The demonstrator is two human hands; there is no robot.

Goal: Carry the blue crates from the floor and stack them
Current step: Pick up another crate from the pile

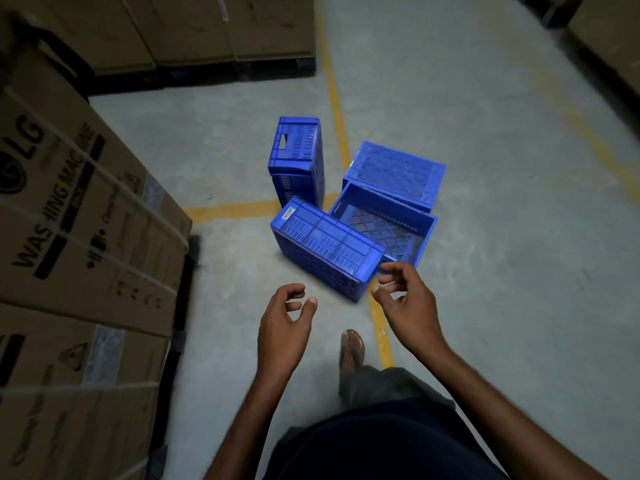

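Four blue crates (349, 206) lay jumbled together on the floor (502, 237) just ahead of me, the nearest crate (325, 247) on its side; they looked like stiff, light, empty plastic, best gripped by the rim or the handle slot. My left hand (285, 315) and right hand (407, 299) hung loosely curled and empty. Stacked cartons (79, 216) crowded my left, but nothing blocked the reach.

Four blue slatted crates cluster on the floor: nearest crate (327, 245) on its side, open crate (384, 225) upright, far-right crate (394, 173) overturned, far-left crate (297, 157) on end.
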